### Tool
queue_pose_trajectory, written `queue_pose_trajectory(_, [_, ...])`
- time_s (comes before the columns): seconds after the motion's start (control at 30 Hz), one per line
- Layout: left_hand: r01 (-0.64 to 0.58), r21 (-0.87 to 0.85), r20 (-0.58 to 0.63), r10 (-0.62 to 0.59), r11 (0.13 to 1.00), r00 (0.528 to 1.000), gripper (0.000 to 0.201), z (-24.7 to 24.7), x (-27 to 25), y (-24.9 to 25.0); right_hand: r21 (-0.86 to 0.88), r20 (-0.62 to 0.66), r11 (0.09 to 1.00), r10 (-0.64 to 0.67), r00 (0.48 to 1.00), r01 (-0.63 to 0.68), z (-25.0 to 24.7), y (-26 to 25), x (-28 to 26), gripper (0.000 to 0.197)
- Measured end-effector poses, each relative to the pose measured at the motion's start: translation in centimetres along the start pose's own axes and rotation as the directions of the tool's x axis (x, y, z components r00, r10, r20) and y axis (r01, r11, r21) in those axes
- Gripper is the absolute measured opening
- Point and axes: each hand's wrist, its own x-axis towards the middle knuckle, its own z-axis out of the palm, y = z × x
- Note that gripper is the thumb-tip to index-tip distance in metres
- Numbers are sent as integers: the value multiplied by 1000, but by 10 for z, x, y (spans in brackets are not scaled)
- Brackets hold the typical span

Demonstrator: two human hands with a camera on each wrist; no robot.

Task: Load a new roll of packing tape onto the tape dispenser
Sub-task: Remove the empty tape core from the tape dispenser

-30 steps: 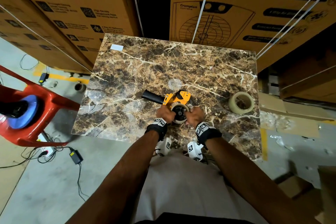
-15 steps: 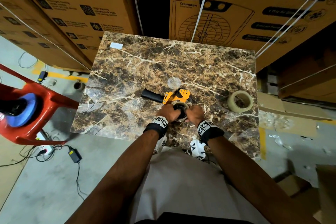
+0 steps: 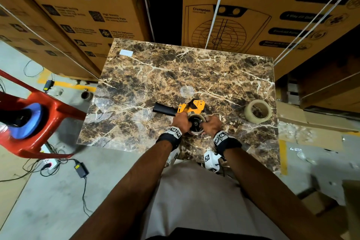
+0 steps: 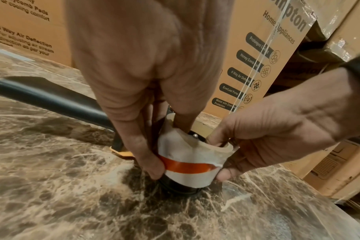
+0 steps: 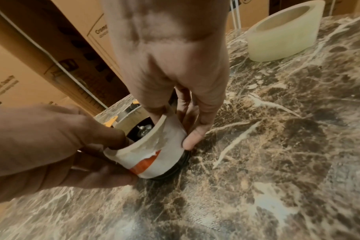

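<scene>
Both hands, left hand (image 3: pixel 182 122) and right hand (image 3: pixel 212 125), grip with curled fingers (image 4: pixel 152 164) the empty core (image 4: pixel 190 162) on the tape dispenser (image 3: pixel 191 108), so removal is unfinished, while the new roll (image 3: pixel 257 111) waits at three o'clock on the bench (image 3: pixel 194 68).

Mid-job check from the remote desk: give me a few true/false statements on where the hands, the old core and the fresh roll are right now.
1. Both the left hand and the right hand grip the white cardboard core with the orange stripe. True.
2. The pale new roll of packing tape is already mounted on the yellow tape dispenser with the black handle. False: it lies apart on the brown marble-pattern table, to the right.
3. The dispenser's handle points to the person's left. True.
4. The core is clear of the black hub. False: it still sits around the hub.
</scene>
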Motion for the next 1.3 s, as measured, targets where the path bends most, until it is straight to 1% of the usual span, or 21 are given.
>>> queue_pose_trajectory(0.13, [47, -24, -52, -48, 999, 998, 40, 0, 1, 0, -27, 19, 999, 32, 999, -32, 7, 0, 7, 28])
queue_pose_trajectory(0.23, [72, -31, -87, -75, 997, 993, 36, 1, 4, -2, -49, 22, 999, 22, 1000, -21, 9, -3, 11, 24])
queue_pose_trajectory(0.4, [86, -40, -126, -90, 996, 988, 41, 1, 4, 1, -66, 3, 998, -7, 1000, 8, 2, -12, -1, 13])
queue_pose_trajectory(0.5, [78, -60, -128, -85, 995, 988, 41, 1, 3, 0, -59, -16, 998, -6, 1000, 5, 3, -14, -1, 21])
queue_pose_trajectory(0.6, [22, -110, -84, -31, 994, 996, 37, -3, 7, -5, -22, -51, 999, -32, 998, 31, -2, -20, -6, 23])
queue_pose_trajectory(0.67, [-51, -118, -9, 50, 992, 999, 32, -19, 4, -3, 21, -57, 998, -55, 997, 56, -6, -22, -6, 24])
queue_pose_trajectory(0.7, [-88, -138, 1, 89, 987, 996, 30, -29, 5, -3, 61, -42, 996, -55, 998, 58, -8, -22, -4, 25])
queue_pose_trajectory(0.77, [-168, -172, -88, 154, 971, 984, 26, -48, 7, -4, 147, -13, 987, -57, 998, 59, -12, -21, -4, 30])
queue_pose_trajectory(0.8, [-205, -136, -156, 183, 969, 971, 27, -54, 10, -5, 178, -7, 982, -66, 998, 66, -16, -22, -5, 29])
queue_pose_trajectory(0.83, [-230, -71, -190, 213, 971, 958, 31, -60, 12, -5, 202, 7, 975, -91, 996, 88, -19, -25, -5, 26])
queue_pose_trajectory(0.87, [-239, 10, -165, 238, 971, 957, 40, -65, 15, -4, 231, 27, 966, -125, 992, 116, -24, -29, -6, 25])
queue_pose_trajectory(0.9, [-248, 104, -98, 258, 963, 961, 56, -69, 14, -5, 245, 67, 959, -161, 985, 140, -26, -32, -8, 32])
queue_pose_trajectory(0.93, [-261, 188, -11, 268, 947, 963, 73, -75, 17, -4, 233, 109, 955, -216, 970, 186, -32, -40, -12, 46])
queue_pose_trajectory(0.97, [-270, 236, 71, 260, 933, 963, 85, -74, 16, -8, 165, 166, 959, -258, 952, 231, -31, -40, -13, 63])
queue_pose_trajectory(1.0, [-289, 267, 122, 265, 919, 956, 92, -74, 15, -9, 55, 215, 953, -301, 929, 297, -31, -40, -14, 81])
queue_pose_trajectory(1.07, [-293, 304, 131, 265, 906, 955, 97, -67, 13, -22, -161, 317, 894, -355, 880, 418, -21, -35, -17, 112])
queue_pose_trajectory(1.1, [-289, 306, 113, 267, 907, 957, 99, -62, 12, -25, -235, 335, 857, -372, 866, 459, -16, -31, -17, 120])
queue_pose_trajectory(1.17, [-279, 214, 118, 259, 936, 959, 110, -56, 9, -30, -350, 320, 792, -401, 858, 501, -12, -28, -14, 118])
queue_pose_trajectory(1.23, [-239, 142, 176, 214, 960, 961, 125, -55, 11, -26, -453, 270, 739, -419, 867, 498, -16, -31, -9, 108])
queue_pose_trajectory(1.27, [-227, 147, 186, 198, 963, 962, 127, -56, 12, -22, -483, 257, 723, -422, 869, 494, -19, -34, -7, 105])
queue_pose_trajectory(1.3, [-214, 184, 163, 185, 959, 969, 126, -56, 12, -18, -510, 253, 704, -426, 868, 494, -23, -37, -5, 103])
